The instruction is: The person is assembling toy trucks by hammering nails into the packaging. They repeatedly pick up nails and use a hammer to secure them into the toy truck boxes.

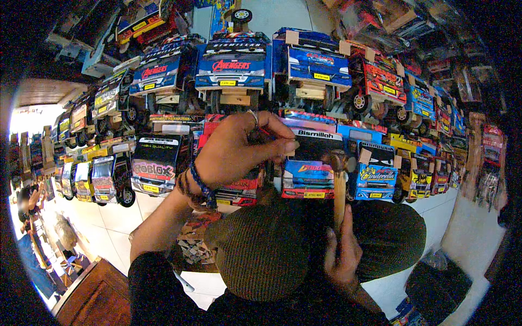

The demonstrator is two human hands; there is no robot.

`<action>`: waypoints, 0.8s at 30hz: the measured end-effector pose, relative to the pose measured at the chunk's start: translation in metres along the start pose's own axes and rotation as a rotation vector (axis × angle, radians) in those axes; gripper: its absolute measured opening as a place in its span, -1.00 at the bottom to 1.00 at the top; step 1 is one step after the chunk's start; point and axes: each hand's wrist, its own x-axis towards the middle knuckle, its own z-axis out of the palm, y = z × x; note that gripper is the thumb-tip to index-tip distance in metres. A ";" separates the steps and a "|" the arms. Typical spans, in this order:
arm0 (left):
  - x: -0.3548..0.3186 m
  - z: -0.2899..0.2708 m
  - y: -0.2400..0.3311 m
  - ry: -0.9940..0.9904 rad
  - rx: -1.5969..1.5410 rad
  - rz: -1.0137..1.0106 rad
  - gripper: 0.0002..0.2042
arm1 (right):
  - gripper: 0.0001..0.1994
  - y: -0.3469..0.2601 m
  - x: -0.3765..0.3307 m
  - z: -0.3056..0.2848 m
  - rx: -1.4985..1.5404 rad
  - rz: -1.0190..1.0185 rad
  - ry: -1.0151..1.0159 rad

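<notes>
Glossy printed toy trucks [308, 163] with bare wooden chassis, wooden-handled hammer [339, 185], matt ribbed knit cap [272, 250], beaded bracelet [202, 187]

**Colours all over the shelves**

Blue toy truck [308, 175] with orange-yellow lettering in front of me, a brown wooden hammer [339, 187] beside it. Blue-beaded bracelet [202, 186] on my wrist, silver ring [253, 118], black sleeve [157, 288]. White floor tiles [117, 217] below.
</notes>
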 end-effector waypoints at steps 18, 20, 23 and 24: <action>-0.001 -0.003 -0.009 0.032 0.255 0.098 -0.80 | -0.43 -0.001 -0.020 -0.016 -0.257 -0.339 0.191; -0.001 -0.003 -0.007 0.032 0.265 0.080 -0.80 | -0.43 0.000 -0.021 -0.012 -0.255 -0.427 0.270; -0.001 -0.001 -0.006 0.024 0.199 0.064 -0.80 | -0.48 0.004 -0.013 -0.004 -0.139 -0.086 -0.003; -0.001 -0.001 -0.006 0.016 0.169 0.038 -0.80 | -0.51 0.004 -0.010 -0.001 -0.080 0.082 -0.082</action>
